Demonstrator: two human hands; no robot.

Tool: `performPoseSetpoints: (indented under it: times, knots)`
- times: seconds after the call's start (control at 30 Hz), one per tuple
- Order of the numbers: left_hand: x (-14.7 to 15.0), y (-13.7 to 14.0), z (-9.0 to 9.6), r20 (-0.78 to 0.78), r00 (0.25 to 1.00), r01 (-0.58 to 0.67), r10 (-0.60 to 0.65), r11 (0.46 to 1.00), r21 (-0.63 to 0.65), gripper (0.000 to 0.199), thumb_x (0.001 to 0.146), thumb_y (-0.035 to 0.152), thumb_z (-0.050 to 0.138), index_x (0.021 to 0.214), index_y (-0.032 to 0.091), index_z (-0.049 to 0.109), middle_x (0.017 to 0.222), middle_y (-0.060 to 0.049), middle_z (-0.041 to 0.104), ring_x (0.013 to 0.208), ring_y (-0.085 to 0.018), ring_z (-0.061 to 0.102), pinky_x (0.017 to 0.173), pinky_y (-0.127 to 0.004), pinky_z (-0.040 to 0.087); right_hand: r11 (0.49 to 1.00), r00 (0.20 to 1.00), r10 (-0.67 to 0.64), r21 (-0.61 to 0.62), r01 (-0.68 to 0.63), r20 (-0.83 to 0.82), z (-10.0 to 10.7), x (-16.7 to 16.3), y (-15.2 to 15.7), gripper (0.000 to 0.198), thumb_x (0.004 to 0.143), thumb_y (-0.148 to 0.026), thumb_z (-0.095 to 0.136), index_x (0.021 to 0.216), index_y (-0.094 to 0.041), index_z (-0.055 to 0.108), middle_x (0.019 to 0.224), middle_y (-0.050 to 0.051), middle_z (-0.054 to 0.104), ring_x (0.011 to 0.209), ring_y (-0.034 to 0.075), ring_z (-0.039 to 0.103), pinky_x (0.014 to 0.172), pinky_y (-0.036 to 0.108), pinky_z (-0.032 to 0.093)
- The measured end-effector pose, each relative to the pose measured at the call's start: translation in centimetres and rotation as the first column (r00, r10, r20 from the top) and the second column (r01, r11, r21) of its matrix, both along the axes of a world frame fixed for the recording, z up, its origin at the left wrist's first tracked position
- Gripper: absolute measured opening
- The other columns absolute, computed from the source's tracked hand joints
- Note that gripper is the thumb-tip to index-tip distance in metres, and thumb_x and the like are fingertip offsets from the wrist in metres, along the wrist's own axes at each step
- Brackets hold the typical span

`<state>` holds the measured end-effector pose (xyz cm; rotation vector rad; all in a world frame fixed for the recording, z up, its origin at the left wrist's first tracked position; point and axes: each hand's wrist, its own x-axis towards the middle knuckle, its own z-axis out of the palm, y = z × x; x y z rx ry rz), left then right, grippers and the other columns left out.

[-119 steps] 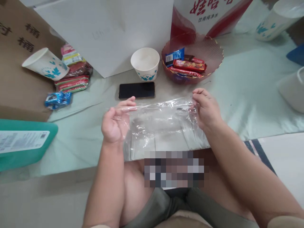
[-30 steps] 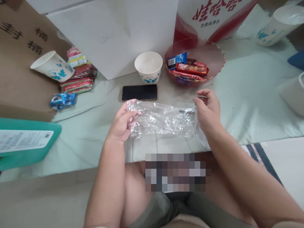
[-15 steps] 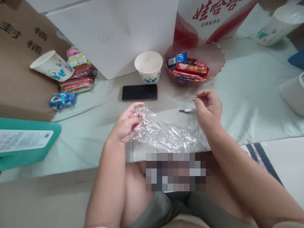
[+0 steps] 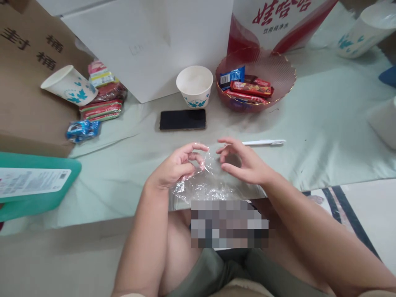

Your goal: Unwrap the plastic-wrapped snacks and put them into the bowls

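Observation:
A crumpled piece of clear plastic film (image 4: 213, 192) hangs from my left hand (image 4: 181, 165), whose thumb and fingers are closed on it. It spreads down over the table's front edge. Just to the right, my right hand (image 4: 243, 161) has its fingers apart and curved toward the film, with nothing seen in them. Behind the right hand lies a white pen (image 4: 264, 142), its tip partly hidden by the fingers. A dark-screened phone (image 4: 182, 119) rests flat beyond my left hand.
A pink glass bowl (image 4: 280, 84) with wrapped snack bars stands behind, beside a paper cup (image 4: 194, 88). White boxes (image 4: 139, 49) line the back. Snack packs (image 4: 102, 110), a tilted cup (image 4: 69, 86) and a green container (image 4: 69, 165) are at left; more cups (image 4: 365, 35) at right.
My right hand has moved left, close to my left hand, and its fingers have spread. My left hand has shifted slightly right with the film, now more bunched. More of the pen shows.

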<state>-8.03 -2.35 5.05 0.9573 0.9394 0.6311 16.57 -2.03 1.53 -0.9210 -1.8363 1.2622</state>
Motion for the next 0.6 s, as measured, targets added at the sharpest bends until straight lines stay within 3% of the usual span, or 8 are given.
performPoseSetpoints:
  times: [0.07,0.17,0.23,0.33,0.47,0.53,0.6]
  knots:
    - [0.3,0.1,-0.1,0.005,1.000,0.022,-0.022,1.000,0.012,0.052,0.061,0.007,0.062,0.109,0.025,0.071,0.073,0.001,0.068,0.040,-0.004,0.036,0.038,-0.020,0.024,1.000,1.000,0.010,0.016,-0.010,-0.019,-0.2,-0.4,-0.1,0.050,0.087,-0.040,0.071,0.134,-0.028,0.057,0.111,0.007,0.071,0.114,0.026,0.068,0.107,0.048,0.051]
    - [1.4,0.3,-0.3,0.032,0.993,0.112,-0.114,0.992,0.059,0.052,0.059,0.006,0.059,0.105,0.025,0.074,0.074,0.000,0.067,0.050,-0.008,0.047,0.042,-0.020,0.030,0.997,0.989,0.075,-0.002,-0.076,-0.131,-0.4,-1.6,-0.3,0.060,0.087,-0.043,0.073,0.141,-0.028,0.052,0.146,0.011,0.058,0.136,0.028,0.057,0.117,0.047,0.046]
    - [2.2,0.4,-0.6,0.057,0.983,0.168,-0.175,0.979,0.113,0.049,0.058,0.007,0.058,0.100,0.024,0.076,0.075,-0.001,0.066,0.062,-0.012,0.056,0.049,-0.021,0.036,0.985,0.968,0.144,-0.062,-0.160,-0.203,-0.6,-2.5,-0.6,0.065,0.087,-0.043,0.073,0.145,-0.028,0.047,0.149,0.012,0.054,0.135,0.027,0.057,0.114,0.045,0.049]
    - [2.9,0.5,-0.9,0.075,0.984,0.148,-0.164,0.971,0.185,0.043,0.060,0.008,0.061,0.098,0.023,0.076,0.078,-0.002,0.065,0.071,-0.015,0.059,0.057,-0.024,0.042,0.967,0.953,0.140,-0.169,-0.190,-0.270,-0.9,-3.5,-0.7,0.063,0.088,-0.045,0.071,0.144,-0.028,0.047,0.141,0.012,0.058,0.122,0.024,0.064,0.102,0.041,0.056]
    - [2.7,0.6,-0.8,0.067,0.997,0.026,-0.036,0.989,0.145,0.049,0.061,0.009,0.063,0.107,0.024,0.073,0.079,-0.001,0.064,0.058,-0.011,0.050,0.047,-0.024,0.033,0.972,0.963,0.007,-0.225,-0.070,-0.270,-0.7,-3.7,-0.4,0.058,0.081,-0.044,0.077,0.133,-0.026,0.057,0.127,0.009,0.066,0.114,0.022,0.066,0.096,0.037,0.057]
    - [2.2,0.7,-0.8,0.043,0.998,-0.044,0.040,0.995,0.094,0.054,0.061,0.009,0.061,0.112,0.024,0.070,0.077,0.001,0.065,0.047,-0.007,0.042,0.042,-0.023,0.027,0.946,0.977,0.019,-0.312,-0.086,-0.212,-0.4,-3.6,-0.3,0.046,0.082,-0.041,0.075,0.123,-0.023,0.063,0.102,0.004,0.072,0.086,0.016,0.068,0.075,0.030,0.057]
    - [1.5,1.0,-0.8,-0.002,0.990,-0.144,0.144,0.985,0.092,0.054,0.060,0.009,0.061,0.112,0.024,0.067,0.077,0.002,0.066,0.040,-0.005,0.038,0.039,-0.022,0.024,0.908,0.989,0.082,-0.400,-0.124,-0.120,0.2,-3.3,-0.3,0.030,0.086,-0.039,0.068,0.108,-0.019,0.068,0.071,-0.002,0.066,0.058,0.010,0.056,0.054,0.023,0.044]
